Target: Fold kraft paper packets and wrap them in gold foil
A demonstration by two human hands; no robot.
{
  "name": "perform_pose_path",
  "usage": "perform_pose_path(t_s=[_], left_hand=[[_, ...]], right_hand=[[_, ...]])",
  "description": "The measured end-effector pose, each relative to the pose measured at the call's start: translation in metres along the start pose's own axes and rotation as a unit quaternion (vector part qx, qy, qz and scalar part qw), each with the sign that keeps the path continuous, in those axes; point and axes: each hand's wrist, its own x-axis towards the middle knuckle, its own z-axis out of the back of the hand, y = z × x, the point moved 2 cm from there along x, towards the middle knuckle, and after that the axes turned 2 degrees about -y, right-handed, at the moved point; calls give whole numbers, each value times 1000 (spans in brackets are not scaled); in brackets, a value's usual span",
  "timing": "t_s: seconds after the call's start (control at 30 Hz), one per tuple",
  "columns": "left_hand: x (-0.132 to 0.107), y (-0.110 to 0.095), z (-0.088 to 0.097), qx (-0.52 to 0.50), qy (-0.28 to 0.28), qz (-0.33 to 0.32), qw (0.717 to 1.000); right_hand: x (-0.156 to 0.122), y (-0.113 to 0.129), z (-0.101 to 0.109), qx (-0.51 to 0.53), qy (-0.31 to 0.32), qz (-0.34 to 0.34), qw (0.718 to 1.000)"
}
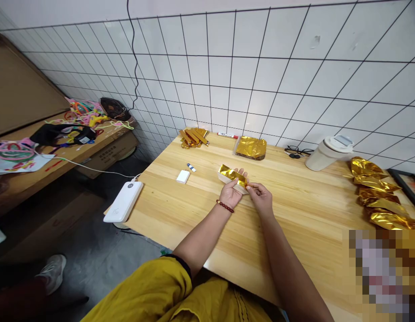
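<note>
A strip of folded gold foil paper with pale edges lies across my left hand, above the middle of the wooden table. My left thumb rests over the paper and the other fingers are behind it; a dark red bead bracelet circles that wrist. At the paper's right end, my right hand pinches the corner between thumb and fingers. Beyond my hands is a stack of square gold foil sheets. A pile of narrow folded gold strips lies at the table's far left corner.
Folded gold foil pieces line the right side, near a white lidded cup and dark glasses. Left are a white charger, a small blue-and-white tube and a power bank at the edge. A marker lies by the wall.
</note>
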Motion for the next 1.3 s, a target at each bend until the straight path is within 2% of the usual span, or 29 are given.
perform_pose_path(t_s=[0.17,0.4,0.57,0.67,0.83,0.97,1.13,1.3], left_hand=[[-2,0,-1,23,17,17,999],[-6,6,-5,88,44,24,995],[-7,16,-5,199,75,0,977],[-8,22,-4,257,93,-4,962],[-8,24,-1,288,57,-31,955],[-6,23,1,285,32,-37,957],[-4,19,2,296,-12,-88,951],[-3,16,2,306,-21,-84,948]], right_hand=[[2,-4,-4,49,0,-43,998],[2,-2,-2,67,-7,-79,995],[5,0,5,112,-79,-82,987],[5,1,7,139,-92,-74,983],[5,1,8,144,-74,-71,984],[5,-1,9,143,-26,-77,986],[2,5,7,88,23,-69,993],[3,8,7,85,-7,-64,994]])
